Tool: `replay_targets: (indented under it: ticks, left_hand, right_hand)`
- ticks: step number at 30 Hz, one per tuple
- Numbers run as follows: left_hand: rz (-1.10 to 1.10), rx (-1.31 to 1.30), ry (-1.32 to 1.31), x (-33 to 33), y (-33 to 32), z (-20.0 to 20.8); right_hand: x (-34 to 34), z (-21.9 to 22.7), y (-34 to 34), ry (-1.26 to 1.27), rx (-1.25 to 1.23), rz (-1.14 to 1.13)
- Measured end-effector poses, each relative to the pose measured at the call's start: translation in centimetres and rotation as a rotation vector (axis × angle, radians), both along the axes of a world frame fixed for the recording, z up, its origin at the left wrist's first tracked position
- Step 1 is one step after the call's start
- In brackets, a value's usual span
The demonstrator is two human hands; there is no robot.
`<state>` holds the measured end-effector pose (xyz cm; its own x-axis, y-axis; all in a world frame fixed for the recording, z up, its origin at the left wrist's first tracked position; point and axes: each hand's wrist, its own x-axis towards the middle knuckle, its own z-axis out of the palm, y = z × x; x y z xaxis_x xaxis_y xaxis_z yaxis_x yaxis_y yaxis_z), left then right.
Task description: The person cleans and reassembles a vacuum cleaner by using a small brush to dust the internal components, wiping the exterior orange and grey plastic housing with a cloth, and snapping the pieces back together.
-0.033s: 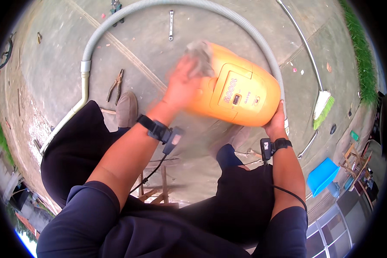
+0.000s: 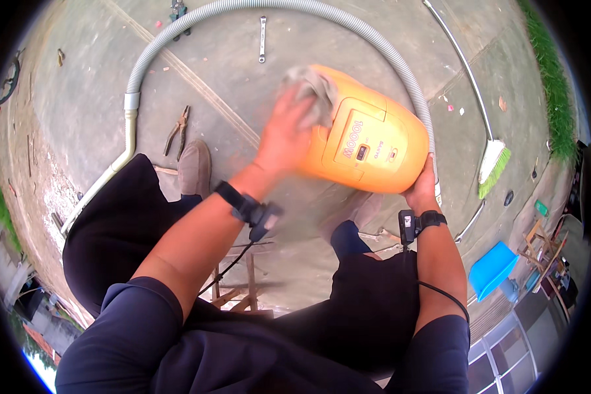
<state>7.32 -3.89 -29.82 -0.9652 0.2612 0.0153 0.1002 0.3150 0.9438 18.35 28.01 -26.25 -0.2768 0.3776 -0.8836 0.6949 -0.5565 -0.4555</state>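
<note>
Both hands were in use: by the left hand point(image 2: 284, 134), blurred by motion, a crumpled grey cloth point(image 2: 314, 92) was gripped under bent fingers against the far left end of an orange, rounded plastic vacuum-cleaner body point(image 2: 381, 125). Its near right end was cupped by the right hand point(image 2: 423, 186), fingertips hidden. It was held over the grey concrete floor point(image 2: 217, 59), near a grey ribbed hose point(image 2: 410, 82). Since the previous frame, the cloth had been shifted slightly right; rubbing of the casing was suggested.

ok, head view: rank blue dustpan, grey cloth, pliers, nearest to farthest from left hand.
1. Grey cloth: under the left hand, against the orange casing.
2. Pliers: on the ground, to the hand's left.
3. Blue dustpan: far right.
</note>
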Motion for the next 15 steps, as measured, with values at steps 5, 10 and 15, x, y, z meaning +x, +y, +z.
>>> replay_targets:
  ticks: [5, 10, 15]
  left_hand:
    - [-0.544, -0.435, 0.471, 4.3, 1.2, 4.3]
    - [-0.291, -0.298, 0.359, -1.8, 2.5, 3.1]
    - [-0.071, -0.285, 0.202, -1.4, 3.8, 3.1]
  right_hand:
    - [0.6, -0.7, 1.1, -0.007, 0.007, -0.005]
    - [0.9, -1.0, 0.8, -0.038, 0.031, 0.039]
    - [0.4, -0.7, 0.8, -0.081, 0.078, 0.015]
